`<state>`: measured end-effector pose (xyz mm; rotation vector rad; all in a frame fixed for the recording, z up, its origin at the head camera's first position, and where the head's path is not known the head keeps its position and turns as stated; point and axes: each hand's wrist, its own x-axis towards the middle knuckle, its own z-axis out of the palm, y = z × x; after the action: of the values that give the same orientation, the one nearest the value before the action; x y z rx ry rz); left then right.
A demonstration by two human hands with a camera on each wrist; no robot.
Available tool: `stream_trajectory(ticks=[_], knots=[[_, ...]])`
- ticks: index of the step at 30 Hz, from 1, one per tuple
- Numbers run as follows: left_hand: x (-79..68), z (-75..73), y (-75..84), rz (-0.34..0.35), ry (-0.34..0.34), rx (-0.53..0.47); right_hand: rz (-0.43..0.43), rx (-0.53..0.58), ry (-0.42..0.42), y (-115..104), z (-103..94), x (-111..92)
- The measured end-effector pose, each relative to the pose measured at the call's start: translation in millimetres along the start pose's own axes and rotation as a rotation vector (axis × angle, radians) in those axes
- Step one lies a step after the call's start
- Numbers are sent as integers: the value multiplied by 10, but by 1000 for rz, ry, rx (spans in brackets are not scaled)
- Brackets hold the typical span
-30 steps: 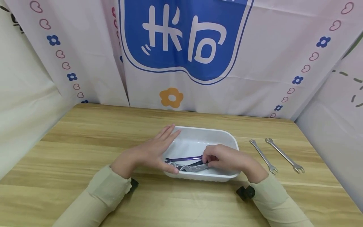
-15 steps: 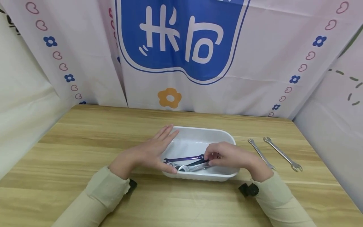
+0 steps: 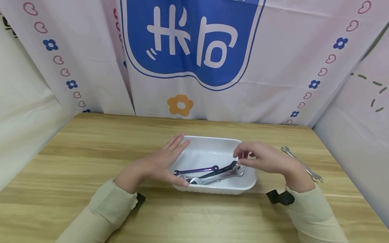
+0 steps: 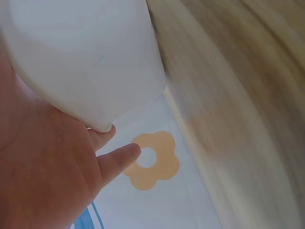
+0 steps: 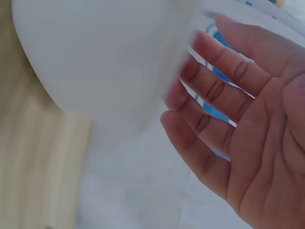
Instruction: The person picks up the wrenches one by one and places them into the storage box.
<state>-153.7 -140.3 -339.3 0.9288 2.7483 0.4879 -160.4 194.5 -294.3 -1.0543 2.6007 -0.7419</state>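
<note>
A white plastic tray (image 3: 209,155) stands mid-table, with several wrenches along its near side. Among them are a purple wrench (image 3: 197,170), a black wrench (image 3: 226,167) and a silver wrench (image 3: 220,176). My left hand (image 3: 159,165) lies against the tray's left end, fingers spread and straight, thumb over the near rim. In the left wrist view, its palm is right at the tray wall (image 4: 95,57). My right hand (image 3: 265,157) hovers over the tray's right end, fingers loosely bent, nothing between them. The right wrist view shows that palm bare beside the tray (image 5: 95,57).
A silver double open-end wrench (image 3: 304,165) lies on the wooden table (image 3: 91,152) to the right, partly behind the right hand. Printed fabric (image 3: 258,98) hangs behind the table's far edge, with pale cloth at both sides.
My right hand has let go at the wrenches' right ends and moved up and right, exposing them. It now covers the smaller silver wrench on the table. The left hand stays put.
</note>
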Motion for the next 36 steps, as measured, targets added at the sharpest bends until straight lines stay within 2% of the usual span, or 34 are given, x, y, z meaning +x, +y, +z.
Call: stream_trajectory(ticks=[8,18,25,32,36], knots=[[-5,-16,10,8,7,-11,27,-39,111,50,-182,-165],[-13,-34,28,10,-3,-21,72,-96,194,123,-307,-298],[-6,-24,18,12,-9,-20,97,-131,253,252,-378,-411],[-2,-20,12,13,-9,-25,170,-168,281,398,-447,-504],[-2,-19,12,15,-9,-33,165,-207,330,505,-477,-560]])
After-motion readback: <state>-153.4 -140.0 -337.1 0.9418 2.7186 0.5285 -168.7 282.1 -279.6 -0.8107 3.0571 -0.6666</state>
